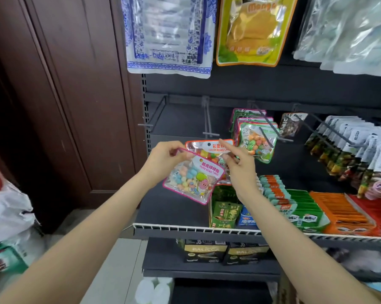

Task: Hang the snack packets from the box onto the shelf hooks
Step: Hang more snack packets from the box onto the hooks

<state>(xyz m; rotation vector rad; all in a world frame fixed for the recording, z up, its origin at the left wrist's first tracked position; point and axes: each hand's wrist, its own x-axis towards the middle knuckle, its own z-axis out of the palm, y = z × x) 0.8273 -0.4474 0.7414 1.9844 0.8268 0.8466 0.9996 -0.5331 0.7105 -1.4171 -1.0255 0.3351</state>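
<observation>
Two candy packets are held up in front of the shelf, just below the empty hook [210, 133], apparently so that their punched holes can be brought to a hook tip. The pink-edged packet [193, 175] is pinched at its top left corner by the left hand [163, 160], thumb and fingers curled on the film, and is tilted with its hole at about 12 o'clock. The orange-edged packet [209, 148] lies partly behind it, at roughly 1 o'clock; the right hand [240, 163] is at its right edge, index finger extended over the top, the others curled, though a true grip cannot be confirmed. A second bare hook [151, 119] stands at 10 o'clock from the hands, and hung green-edged packets [256, 139] at 2 o'clock. The box is not seen.
</observation>
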